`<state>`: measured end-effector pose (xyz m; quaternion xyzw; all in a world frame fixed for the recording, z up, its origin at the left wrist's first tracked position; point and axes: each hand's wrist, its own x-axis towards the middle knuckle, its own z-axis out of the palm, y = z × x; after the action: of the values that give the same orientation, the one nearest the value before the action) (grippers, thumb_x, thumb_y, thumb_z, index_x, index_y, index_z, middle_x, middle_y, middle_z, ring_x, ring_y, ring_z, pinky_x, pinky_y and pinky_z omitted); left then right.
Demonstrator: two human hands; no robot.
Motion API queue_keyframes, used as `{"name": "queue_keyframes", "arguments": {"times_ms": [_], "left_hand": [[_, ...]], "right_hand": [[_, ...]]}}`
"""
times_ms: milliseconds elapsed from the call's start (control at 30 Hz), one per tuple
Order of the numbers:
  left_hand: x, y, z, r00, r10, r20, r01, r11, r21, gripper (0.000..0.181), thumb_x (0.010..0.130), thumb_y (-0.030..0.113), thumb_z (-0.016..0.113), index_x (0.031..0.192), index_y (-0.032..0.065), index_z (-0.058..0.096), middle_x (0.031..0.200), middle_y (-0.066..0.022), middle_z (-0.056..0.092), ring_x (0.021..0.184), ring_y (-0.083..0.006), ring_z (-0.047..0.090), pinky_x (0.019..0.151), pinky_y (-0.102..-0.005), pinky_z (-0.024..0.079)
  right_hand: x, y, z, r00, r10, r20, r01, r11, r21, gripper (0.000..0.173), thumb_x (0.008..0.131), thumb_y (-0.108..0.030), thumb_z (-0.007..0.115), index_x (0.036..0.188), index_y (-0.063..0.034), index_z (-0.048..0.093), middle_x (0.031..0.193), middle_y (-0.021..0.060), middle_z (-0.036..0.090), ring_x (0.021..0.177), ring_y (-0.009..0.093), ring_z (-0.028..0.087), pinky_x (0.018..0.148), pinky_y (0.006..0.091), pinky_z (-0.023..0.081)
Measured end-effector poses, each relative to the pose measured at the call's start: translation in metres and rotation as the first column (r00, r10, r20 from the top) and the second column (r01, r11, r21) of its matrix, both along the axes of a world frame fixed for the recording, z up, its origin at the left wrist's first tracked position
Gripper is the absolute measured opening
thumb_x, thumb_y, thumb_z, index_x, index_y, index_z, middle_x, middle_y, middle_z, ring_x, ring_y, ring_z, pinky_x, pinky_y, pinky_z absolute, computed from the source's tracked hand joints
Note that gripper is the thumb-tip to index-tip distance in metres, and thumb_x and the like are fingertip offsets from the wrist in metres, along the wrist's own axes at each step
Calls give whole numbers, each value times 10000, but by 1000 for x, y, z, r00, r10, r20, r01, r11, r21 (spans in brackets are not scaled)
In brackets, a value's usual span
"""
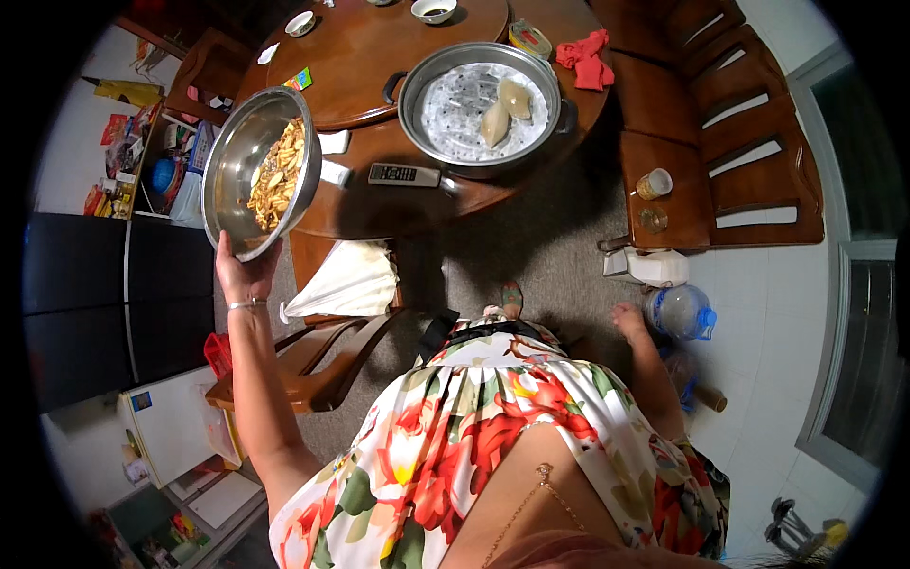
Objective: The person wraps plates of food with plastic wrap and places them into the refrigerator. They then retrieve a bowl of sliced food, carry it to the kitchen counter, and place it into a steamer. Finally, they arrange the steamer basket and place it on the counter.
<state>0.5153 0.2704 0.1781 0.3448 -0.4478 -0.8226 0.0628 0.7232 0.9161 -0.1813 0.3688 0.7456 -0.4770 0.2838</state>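
Observation:
My left hand (245,272) grips the lower rim of a stainless steel bowl (231,167), which is tilted up at the left of the round table. Chopped brown and pale food (277,178), perhaps a filling, lies inside it. My right hand (629,320) hangs low at my right side, near a large clear water bottle (675,313). No object shows in it, and how far its fingers are closed is unclear. On the table, a steamer pot (480,153) holds a white perforated liner (455,107) with two pale dumplings (495,122) (514,98) on it.
The wooden table (355,206) carries a remote control (404,175), a red cloth (586,60), a tin (530,39) and small bowls (434,10). A chair (334,363) and white cloth (348,281) are at left. A wooden bench (661,163) with a paper cup (654,183) stands right.

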Motion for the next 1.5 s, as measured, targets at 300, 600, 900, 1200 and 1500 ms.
{"name": "queue_keyframes", "arguments": {"times_ms": [300,600,900,1200,1500], "left_hand": [[-136,-33,-134,987,110,121,-106,994,-37,402,917,368,370,1122,30,440,1066,-113,533,909,-252,547,714,-376,491],[-246,14,-200,992,105,77,-102,994,-44,401,922,314,365,1168,-1,392,1096,-156,495,907,-297,538,678,-453,526],[-285,15,-222,985,116,128,-106,991,-82,401,939,306,307,1188,-1,375,1121,-166,481,940,-308,537,740,-481,523],[-294,8,-264,977,174,123,-156,978,-140,476,932,368,298,1209,-9,385,1164,-157,493,974,-313,552,728,-434,535],[-266,40,-212,905,326,271,-257,930,-262,680,840,555,407,1316,99,240,1264,-183,319,1073,-374,411,890,-514,404]], "right_hand": [[-36,17,-26,885,460,75,-466,869,170,165,821,-138,490,911,-41,589,795,47,610,696,223,575,636,345,465],[-25,6,-27,175,935,309,-950,78,303,263,822,-263,523,979,-71,611,1100,147,542,1026,266,520,846,417,441],[-281,-9,76,838,423,-346,-265,868,419,340,805,-184,550,1095,-15,501,1099,195,498,996,335,500,845,396,409],[-563,-33,128,435,769,-467,-195,587,785,582,740,-230,624,1261,-99,399,1271,193,345,1133,371,387,939,432,352],[-629,2,73,540,642,-544,-488,765,420,343,751,-229,592,1057,-78,555,1119,162,496,1009,327,497,851,401,419]]}}
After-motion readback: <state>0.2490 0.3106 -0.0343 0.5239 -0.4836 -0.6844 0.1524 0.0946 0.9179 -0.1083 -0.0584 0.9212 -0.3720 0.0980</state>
